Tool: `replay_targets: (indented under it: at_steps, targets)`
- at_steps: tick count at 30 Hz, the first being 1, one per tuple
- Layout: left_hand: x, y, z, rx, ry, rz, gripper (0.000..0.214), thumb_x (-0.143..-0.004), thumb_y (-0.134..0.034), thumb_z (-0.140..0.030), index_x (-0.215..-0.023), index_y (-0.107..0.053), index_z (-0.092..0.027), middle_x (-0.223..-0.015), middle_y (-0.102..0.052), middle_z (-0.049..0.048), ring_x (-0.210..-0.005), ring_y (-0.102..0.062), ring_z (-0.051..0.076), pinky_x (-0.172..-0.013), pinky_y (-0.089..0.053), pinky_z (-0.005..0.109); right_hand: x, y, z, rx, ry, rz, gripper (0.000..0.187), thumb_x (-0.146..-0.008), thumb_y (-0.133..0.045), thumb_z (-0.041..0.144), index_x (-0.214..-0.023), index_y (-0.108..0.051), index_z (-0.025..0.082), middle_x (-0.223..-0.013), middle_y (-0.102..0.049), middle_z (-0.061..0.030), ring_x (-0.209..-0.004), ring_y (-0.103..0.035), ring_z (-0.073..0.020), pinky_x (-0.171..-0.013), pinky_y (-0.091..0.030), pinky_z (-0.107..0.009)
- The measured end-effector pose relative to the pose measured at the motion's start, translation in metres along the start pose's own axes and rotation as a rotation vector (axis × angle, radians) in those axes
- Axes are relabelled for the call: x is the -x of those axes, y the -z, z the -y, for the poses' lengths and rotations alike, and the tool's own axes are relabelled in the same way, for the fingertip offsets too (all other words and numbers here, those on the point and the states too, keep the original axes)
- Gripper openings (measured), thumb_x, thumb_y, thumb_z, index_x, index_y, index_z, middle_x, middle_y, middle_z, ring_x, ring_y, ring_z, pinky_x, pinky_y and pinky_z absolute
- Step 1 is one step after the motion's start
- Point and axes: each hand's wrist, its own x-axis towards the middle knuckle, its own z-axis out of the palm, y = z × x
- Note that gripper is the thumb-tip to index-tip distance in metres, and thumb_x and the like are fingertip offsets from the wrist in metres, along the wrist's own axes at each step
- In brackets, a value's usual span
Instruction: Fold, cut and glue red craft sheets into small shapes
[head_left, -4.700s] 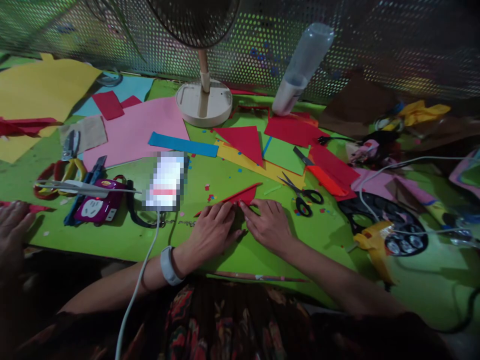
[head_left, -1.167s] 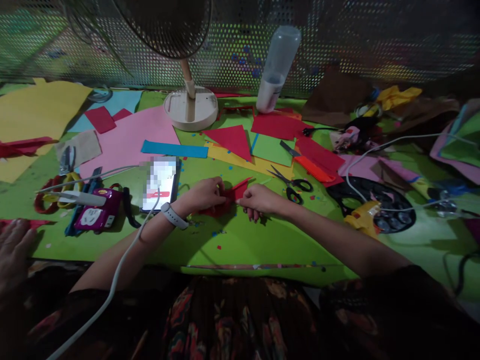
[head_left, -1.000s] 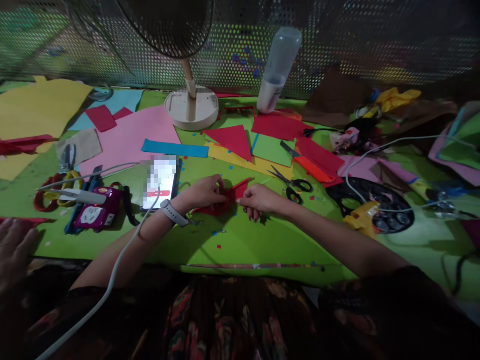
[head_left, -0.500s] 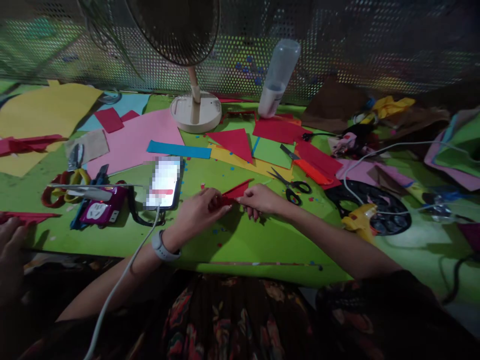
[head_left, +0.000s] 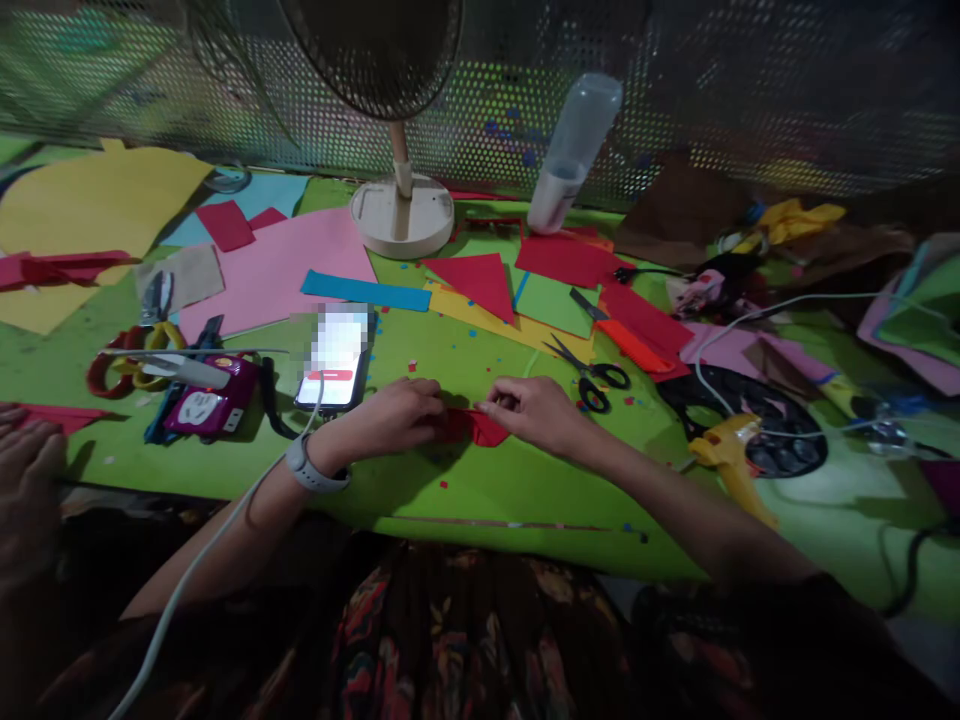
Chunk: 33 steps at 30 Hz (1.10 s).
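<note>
A small folded piece of red craft sheet [head_left: 489, 430], felt or paper, lies between my two hands low over the green table. My left hand [head_left: 405, 412] is closed over its left end, fingers curled down and partly hiding it. With thumb and forefinger pinched together, my right hand [head_left: 536, 412] grips the upper right edge of the same piece. Black-handled scissors [head_left: 589, 372] lie open just beyond my right hand. A phone [head_left: 337, 355] with a lit screen and a cable lies beyond my left wrist.
At the far left another person's hand [head_left: 28, 470] rests by a red strip [head_left: 64, 415]. A purple power adapter [head_left: 214, 395], a fan base [head_left: 401, 215], a bottle [head_left: 576, 150], a yellow glue gun [head_left: 731, 450] and a cutter knife [head_left: 626, 335] stand or lie around. Coloured sheets [head_left: 277, 265] cover the back.
The red piece has turned from pointing up to the right to lying lower, its folded end toward me. My left hand has spread over it. The view has shifted slightly.
</note>
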Motion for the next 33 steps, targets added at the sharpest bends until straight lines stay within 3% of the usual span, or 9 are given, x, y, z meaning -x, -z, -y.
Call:
replay_targets:
  at_steps: [4, 8, 13, 19, 24, 28, 33]
  targets:
    - [0.001, -0.009, -0.004, -0.06, 0.12, -0.098, 0.008, -0.083, -0.056, -0.02, -0.085, -0.062, -0.015, -0.082, -0.06, 0.0061, -0.075, -0.057, 0.02, -0.07, -0.042, 0.032, -0.009, -0.011, 0.004, 0.107, -0.011, 0.057, 0.019, -0.084, -0.061, 0.039, -0.083, -0.065, 0.02, -0.071, -0.067, -0.0002, -0.06, -0.054, -0.0121, -0.053, -0.028, -0.025]
    - [0.007, -0.026, -0.012, -0.134, 0.233, -0.261, 0.021, -0.083, -0.056, -0.018, -0.103, -0.06, -0.014, -0.095, -0.064, 0.0096, -0.086, -0.059, 0.023, -0.074, -0.044, 0.035, -0.019, -0.016, 0.007, 0.207, -0.064, 0.074, 0.023, -0.086, -0.058, 0.043, -0.087, -0.063, 0.02, -0.071, -0.067, -0.0019, -0.06, -0.055, -0.014, -0.052, -0.027, -0.026]
    - [0.017, -0.036, -0.023, -0.263, 0.103, -0.3, 0.026, -0.09, -0.049, -0.015, -0.111, -0.063, -0.02, -0.1, -0.067, 0.0077, -0.088, -0.06, 0.022, -0.076, -0.043, 0.036, -0.029, -0.014, 0.002, 0.323, -0.001, 0.081, 0.029, -0.088, -0.058, 0.045, -0.103, -0.059, 0.021, -0.08, -0.069, -0.0036, -0.067, -0.059, -0.0172, -0.054, -0.028, -0.026]
    - [0.019, -0.036, -0.02, -0.368, 0.051, -0.331, 0.023, -0.094, -0.044, -0.02, -0.104, -0.066, -0.019, -0.099, -0.069, 0.0073, -0.088, -0.061, 0.022, -0.074, -0.041, 0.036, -0.026, -0.015, -0.003, 0.462, 0.017, 0.075, 0.021, -0.093, -0.051, 0.039, -0.095, -0.062, 0.021, -0.085, -0.071, -0.0062, -0.072, -0.061, -0.0188, -0.056, -0.027, -0.027]
    - [0.018, -0.034, -0.014, -0.387, -0.018, -0.37, 0.028, -0.093, -0.051, -0.032, -0.117, -0.059, -0.019, -0.11, -0.067, 0.0081, -0.096, -0.06, 0.023, -0.077, -0.041, 0.036, -0.024, -0.01, -0.004, 0.326, -0.042, 0.083, 0.02, -0.09, -0.054, 0.038, -0.09, -0.064, 0.02, -0.078, -0.07, -0.0039, -0.069, -0.06, -0.0175, -0.056, -0.028, -0.027]
    - [0.018, -0.033, -0.011, -0.449, -0.027, -0.41, 0.024, -0.094, -0.049, -0.022, -0.115, -0.059, -0.02, -0.102, -0.069, 0.0073, -0.089, -0.061, 0.021, -0.073, -0.041, 0.035, -0.024, -0.008, -0.004, 0.269, -0.064, 0.046, 0.021, -0.09, -0.053, 0.039, -0.088, -0.064, 0.02, -0.075, -0.07, -0.0026, -0.067, -0.059, -0.0164, -0.057, -0.029, -0.027]
    - [0.018, -0.034, -0.011, -0.473, 0.001, -0.335, 0.023, -0.093, -0.046, -0.013, -0.109, -0.061, -0.019, -0.098, -0.069, 0.0061, -0.086, -0.061, 0.02, -0.072, -0.042, 0.033, -0.017, -0.015, -0.003, 0.291, -0.08, 0.026, 0.02, -0.09, -0.052, 0.037, -0.087, -0.063, 0.021, -0.075, -0.069, -0.0017, -0.066, -0.058, -0.0158, -0.056, -0.028, -0.026]
